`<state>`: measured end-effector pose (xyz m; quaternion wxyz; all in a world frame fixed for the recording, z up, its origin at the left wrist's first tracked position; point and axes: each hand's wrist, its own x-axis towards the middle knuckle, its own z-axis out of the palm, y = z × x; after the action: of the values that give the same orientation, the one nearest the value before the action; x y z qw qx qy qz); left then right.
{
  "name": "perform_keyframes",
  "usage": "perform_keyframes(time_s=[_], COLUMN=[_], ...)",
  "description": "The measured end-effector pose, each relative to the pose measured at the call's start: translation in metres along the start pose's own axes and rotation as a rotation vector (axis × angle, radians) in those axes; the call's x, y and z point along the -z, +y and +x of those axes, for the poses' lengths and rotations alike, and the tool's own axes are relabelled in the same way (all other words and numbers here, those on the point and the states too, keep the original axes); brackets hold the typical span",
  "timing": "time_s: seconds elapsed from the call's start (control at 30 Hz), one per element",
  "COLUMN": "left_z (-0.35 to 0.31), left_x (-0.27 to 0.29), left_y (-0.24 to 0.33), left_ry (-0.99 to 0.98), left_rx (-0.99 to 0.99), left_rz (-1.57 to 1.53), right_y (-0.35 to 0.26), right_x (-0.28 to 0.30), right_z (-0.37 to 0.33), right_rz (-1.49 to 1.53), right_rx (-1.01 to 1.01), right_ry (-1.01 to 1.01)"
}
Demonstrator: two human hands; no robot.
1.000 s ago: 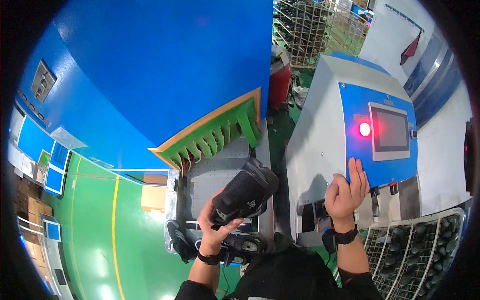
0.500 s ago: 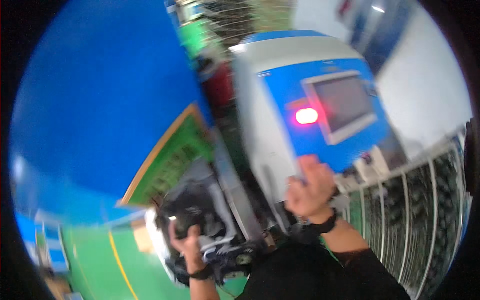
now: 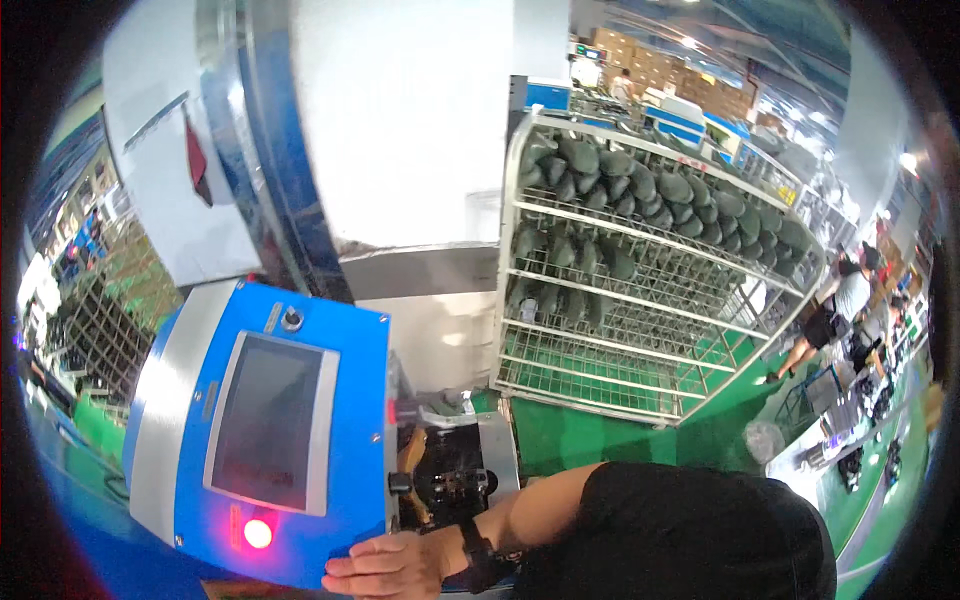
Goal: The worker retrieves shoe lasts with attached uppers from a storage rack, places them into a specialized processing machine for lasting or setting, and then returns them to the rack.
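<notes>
My right hand (image 3: pixel 388 566) reaches in from the lower right, a black band round its wrist. Its fingers are stretched out to the left at the lower edge of a machine's blue control panel (image 3: pixel 350 420), with nothing visible in them. Whether the fingertips touch the panel I cannot tell. Just above them glows a red round light (image 3: pixel 257 534). A dark screen (image 3: pixel 270 420) in a pale frame fills the middle of the panel, and a small selector knob (image 3: pixel 291 320) sits near its top. My left hand is out of view.
A white wire rack (image 3: pixel 600 390) with rows of dark shoe-shaped pieces (image 3: pixel 650 195) stands beyond the machine. Dark machine parts (image 3: pixel 450 480) lie beside my forearm. At the right a person (image 3: pixel 848 300) stands near a bench (image 3: pixel 810 455). A white wall (image 3: pixel 410 120) rises behind.
My view has swung to the right, so the panel now lies at the left and the rack shows fully. My left hand has left the picture; my right hand is now by the panel's lower edge.
</notes>
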<state>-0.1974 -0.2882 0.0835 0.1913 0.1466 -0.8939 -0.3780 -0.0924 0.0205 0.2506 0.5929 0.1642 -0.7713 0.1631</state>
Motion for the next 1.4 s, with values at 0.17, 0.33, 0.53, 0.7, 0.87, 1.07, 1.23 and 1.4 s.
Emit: perform_keyframes(time_s=[0.17, 0.33, 0.53, 0.7, 0.87, 1.07, 1.23, 1.4], left_z=[-0.032, -0.088, -0.141, -0.184, -0.231, -0.328, -0.417, -0.499], left_x=[0.007, 0.027, 0.06, 0.079, 0.079, -0.003, -0.086, -0.145], left_y=[0.064, 0.129, 0.185, 0.226, 0.276, 0.38, 0.44, 0.477], left_ry=[0.035, 0.083, 0.173, 0.27, 0.37, 0.193, -0.553, -1.003], left_rx=[-0.202, -0.366, -0.512, -0.577, -0.616, -0.69, -0.915, -0.895], left_rz=[-0.031, -0.062, -0.098, -0.12, -0.158, -0.282, -0.553, -0.453], right_y=[0.015, 0.021, 0.062, 0.143, 0.196, 0.202, 0.209, 0.24], right_x=[-0.004, 0.027, 0.159, 0.313, 0.484, 0.638, 0.694, 0.704], right_z=[0.003, 0.002, -0.038, -0.142, -0.212, -0.27, -0.29, -0.296], right_rz=[0.009, 0.273, 0.643, 0.219, -0.333, -0.628, -0.822, -0.892], right_rx=[0.203, 0.07, -0.295, -0.991, -1.468, -1.399, -1.582, -1.408], right_ry=[0.009, -0.18, -0.483, -0.392, 0.021, 0.28, 0.004, -0.016])
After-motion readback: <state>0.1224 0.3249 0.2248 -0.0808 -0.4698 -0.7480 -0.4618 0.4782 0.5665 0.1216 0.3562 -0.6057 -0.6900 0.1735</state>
